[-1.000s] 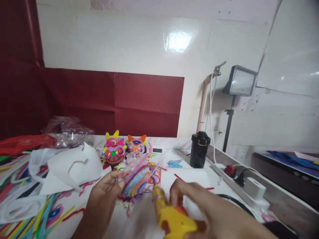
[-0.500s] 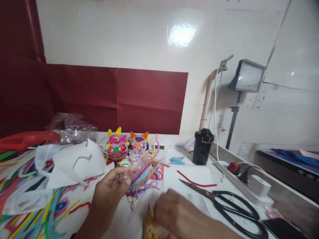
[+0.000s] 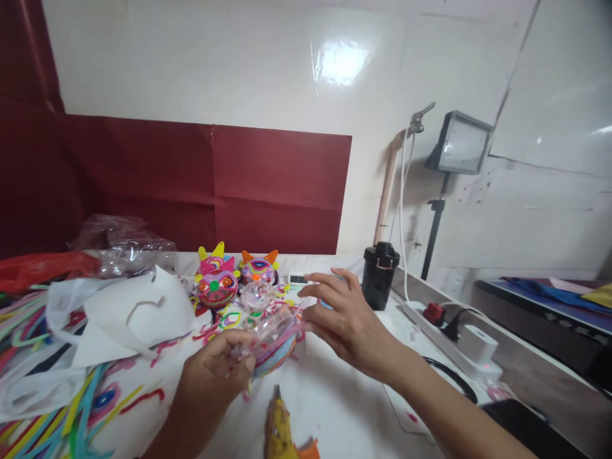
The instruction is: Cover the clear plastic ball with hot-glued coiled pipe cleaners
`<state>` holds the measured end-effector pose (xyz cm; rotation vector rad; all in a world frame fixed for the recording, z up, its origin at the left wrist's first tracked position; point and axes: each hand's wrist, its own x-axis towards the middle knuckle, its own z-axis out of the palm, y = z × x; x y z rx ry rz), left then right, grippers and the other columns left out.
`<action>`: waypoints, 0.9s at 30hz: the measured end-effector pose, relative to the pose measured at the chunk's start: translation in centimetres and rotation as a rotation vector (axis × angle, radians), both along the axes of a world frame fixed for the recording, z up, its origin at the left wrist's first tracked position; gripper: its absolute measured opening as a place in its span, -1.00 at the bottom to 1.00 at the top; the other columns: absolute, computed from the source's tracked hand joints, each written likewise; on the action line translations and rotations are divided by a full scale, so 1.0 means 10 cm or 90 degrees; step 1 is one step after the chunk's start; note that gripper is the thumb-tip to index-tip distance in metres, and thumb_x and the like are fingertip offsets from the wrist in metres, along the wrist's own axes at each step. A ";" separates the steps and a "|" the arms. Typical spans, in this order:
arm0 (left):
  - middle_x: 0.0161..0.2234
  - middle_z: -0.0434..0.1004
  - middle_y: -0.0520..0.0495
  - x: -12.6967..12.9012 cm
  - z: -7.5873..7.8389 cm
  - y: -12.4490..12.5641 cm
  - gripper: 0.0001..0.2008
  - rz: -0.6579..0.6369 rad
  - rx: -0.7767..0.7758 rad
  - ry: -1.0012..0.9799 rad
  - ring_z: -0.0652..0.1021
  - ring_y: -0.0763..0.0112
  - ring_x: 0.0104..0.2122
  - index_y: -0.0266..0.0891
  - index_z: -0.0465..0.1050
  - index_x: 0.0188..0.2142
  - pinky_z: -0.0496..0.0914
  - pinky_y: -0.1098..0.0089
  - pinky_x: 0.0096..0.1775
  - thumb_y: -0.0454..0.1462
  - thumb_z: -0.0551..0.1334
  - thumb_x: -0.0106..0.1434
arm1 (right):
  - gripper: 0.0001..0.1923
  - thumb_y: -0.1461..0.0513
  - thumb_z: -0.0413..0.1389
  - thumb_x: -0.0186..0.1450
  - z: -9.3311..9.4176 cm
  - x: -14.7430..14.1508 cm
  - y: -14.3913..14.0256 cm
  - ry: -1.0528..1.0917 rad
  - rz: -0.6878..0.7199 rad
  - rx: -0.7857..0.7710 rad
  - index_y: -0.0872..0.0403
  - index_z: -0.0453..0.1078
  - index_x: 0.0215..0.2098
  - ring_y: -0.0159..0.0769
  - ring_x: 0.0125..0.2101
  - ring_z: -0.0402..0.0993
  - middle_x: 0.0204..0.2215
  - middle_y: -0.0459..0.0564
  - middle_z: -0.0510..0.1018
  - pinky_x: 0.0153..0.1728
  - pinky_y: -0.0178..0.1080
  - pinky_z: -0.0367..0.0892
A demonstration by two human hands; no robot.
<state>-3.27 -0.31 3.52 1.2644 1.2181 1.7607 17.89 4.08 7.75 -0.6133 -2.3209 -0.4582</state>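
While the left hand [image 3: 215, 373] grips a clear plastic ball [image 3: 272, 338] wound with coloured fuzzy wire, holding it just above the white desk [image 3: 335, 401] near the middle of the scene, the right hand [image 3: 342, 319] sits just right of the ball with fingers spread open, its fingertips [image 3: 306, 312] touching or almost touching the ball's right side; which of the two cannot be told. A yellow glue gun [image 3: 282, 430] lies on the desk at the near edge, just below the ball, its tip pointing away. Beyond the ball stand two finished round craft heads, a pink one with yellow horns [image 3: 216, 280] and, to its right, one with orange horns [image 3: 258, 266]. Loose coloured wires [image 3: 57, 408] cover the left part of the desk beside white plastic bags [image 3: 129, 315]. On the far right of the desk a black cup [image 3: 379, 274] stands near a power strip [image 3: 444, 325], with a lamp on a stand [image 3: 459, 143] behind them against the wall.
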 end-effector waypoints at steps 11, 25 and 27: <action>-0.60 0.48 0.08 -0.01 -0.06 0.00 -0.84 -0.014 -0.049 0.000 0.37 0.45 -0.62 -0.18 0.51 -0.54 0.28 0.49 -0.59 -0.27 0.41 -0.19 | -0.78 0.15 0.22 0.21 -0.14 -0.10 0.09 0.329 0.073 -0.451 0.10 0.46 -0.52 -0.33 -0.51 0.35 -0.55 -0.05 0.53 -0.43 -0.27 0.22; -0.69 0.42 0.10 -0.04 -0.13 0.02 -0.86 -0.046 -0.066 -0.008 0.36 0.44 -0.66 -0.14 0.53 -0.53 0.29 0.47 -0.59 -0.28 0.42 -0.17 | -0.64 0.06 0.40 -0.12 -0.19 -0.13 0.17 0.507 0.157 -0.798 0.14 0.45 -0.58 -0.41 -0.59 0.33 -0.65 -0.15 0.46 -0.45 -0.28 0.28; -0.67 0.46 0.09 -0.04 -0.12 0.02 -0.86 -0.061 -0.068 -0.025 0.38 0.44 -0.65 -0.15 0.54 -0.54 0.32 0.47 -0.56 -0.31 0.42 -0.18 | -0.65 0.09 0.42 -0.15 -0.18 -0.13 0.17 0.521 0.168 -0.832 0.14 0.46 -0.59 -0.42 -0.59 0.33 -0.65 -0.14 0.47 -0.45 -0.29 0.28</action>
